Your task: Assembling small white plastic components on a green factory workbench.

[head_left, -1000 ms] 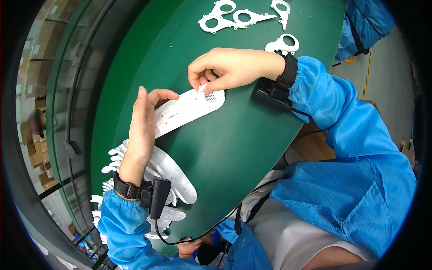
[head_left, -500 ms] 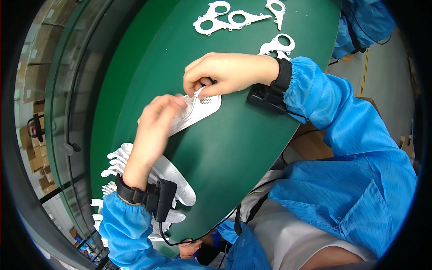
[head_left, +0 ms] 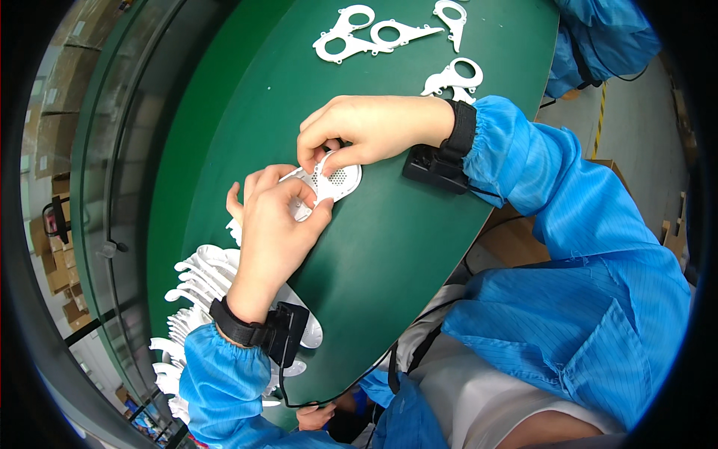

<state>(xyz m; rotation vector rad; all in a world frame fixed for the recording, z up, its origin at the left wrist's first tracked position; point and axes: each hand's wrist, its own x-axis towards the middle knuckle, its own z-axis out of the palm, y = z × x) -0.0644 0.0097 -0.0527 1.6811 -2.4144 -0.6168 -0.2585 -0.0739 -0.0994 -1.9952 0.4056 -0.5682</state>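
Both hands meet over a white plastic cover [head_left: 348, 178] with a rounded end full of small holes. My left hand [head_left: 275, 213] is closed on its near side, thumb and forefinger pinching the edge. From the far right, my right hand [head_left: 366, 133] pinches a raised white piece [head_left: 323, 178] on top of the cover with thumb and fingertips. My left hand hides much of the cover's other end. Whether the raised piece is separate from the cover, I cannot tell.
Several white ring-shaped plastic parts [head_left: 400, 34] lie at the far end of the green table [head_left: 389, 239]. Curved white parts [head_left: 206, 273] are piled beside my left forearm. Another person's hand [head_left: 315, 415] shows at the near edge, and a blue sleeve [head_left: 602, 37] at the far right.
My left hand has come in toward the right and now grips the cover's edge. My right hand keeps its pinch, with only a slight shift.
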